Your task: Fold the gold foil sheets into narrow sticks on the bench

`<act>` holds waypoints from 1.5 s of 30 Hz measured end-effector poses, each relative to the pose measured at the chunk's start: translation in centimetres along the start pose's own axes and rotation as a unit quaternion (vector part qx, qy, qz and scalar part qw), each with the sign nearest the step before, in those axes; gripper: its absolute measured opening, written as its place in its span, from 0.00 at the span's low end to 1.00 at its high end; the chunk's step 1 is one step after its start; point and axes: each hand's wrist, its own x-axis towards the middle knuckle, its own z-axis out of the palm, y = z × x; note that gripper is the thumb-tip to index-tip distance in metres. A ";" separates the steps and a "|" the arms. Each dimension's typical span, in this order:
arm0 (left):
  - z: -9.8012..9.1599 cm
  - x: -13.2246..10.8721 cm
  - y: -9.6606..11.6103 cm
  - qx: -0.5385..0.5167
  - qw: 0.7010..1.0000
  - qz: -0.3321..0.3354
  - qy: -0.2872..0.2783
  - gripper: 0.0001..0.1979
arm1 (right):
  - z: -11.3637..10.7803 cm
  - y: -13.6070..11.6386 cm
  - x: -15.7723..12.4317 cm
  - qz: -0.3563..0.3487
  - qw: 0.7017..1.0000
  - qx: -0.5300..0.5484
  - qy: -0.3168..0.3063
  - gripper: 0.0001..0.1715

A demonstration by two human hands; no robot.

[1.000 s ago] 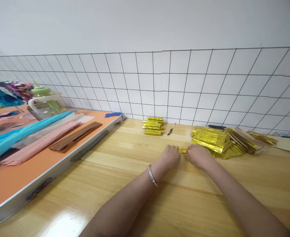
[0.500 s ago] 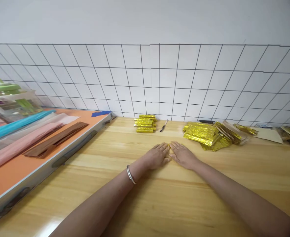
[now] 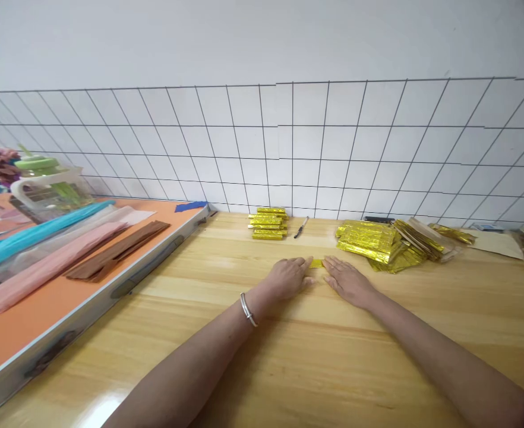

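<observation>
A small folded strip of gold foil paper (image 3: 316, 263) lies on the wooden table (image 3: 289, 356) between my two hands. My left hand (image 3: 289, 277), with a silver bangle on its wrist, lies flat with fingers stretched out over the strip's left end. My right hand (image 3: 347, 280) lies flat too, fingers pressing the strip's right end. A neat stack of folded gold strips (image 3: 267, 223) sits behind near the wall. A loose heap of gold foil sheets (image 3: 380, 244) lies to the right of my hands.
A dark pen (image 3: 300, 227) lies beside the stack. A raised orange board (image 3: 30, 315) at the left carries pink, brown and blue paper strips (image 3: 66, 255) and a clear jug with a green lid (image 3: 50, 184). A wire grid (image 3: 289, 154) lines the wall.
My hands went from pinching the gold strip to lying flat together on it, then slid slightly apart, showing the strip between them. The camera view shifted a little.
</observation>
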 end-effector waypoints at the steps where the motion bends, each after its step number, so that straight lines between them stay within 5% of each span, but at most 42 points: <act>1: 0.2 0.4 0.6 0.004 1.000 -0.006 0.004 0.29 | 0.1 0.0 0.0 0.001 1.000 0.000 0.002 0.36; 6: 1.8 2.1 2.5 0.012 0.999 -0.026 0.027 0.22 | 0.2 0.1 -0.3 0.002 1.000 0.001 0.007 0.36; 17: 4.1 1.6 1.6 -0.026 0.999 0.012 0.045 0.27 | 0.8 -2.5 3.3 0.025 0.999 0.024 0.025 0.39; 31: 2.5 -0.7 -0.7 -0.041 0.997 0.057 0.010 0.30 | 0.6 -0.1 1.3 -0.001 1.000 0.018 0.000 0.38; 45: 1.0 -1.8 -0.2 -0.073 0.995 0.065 0.011 0.27 | -0.4 0.1 -2.2 0.002 1.000 0.015 0.000 0.36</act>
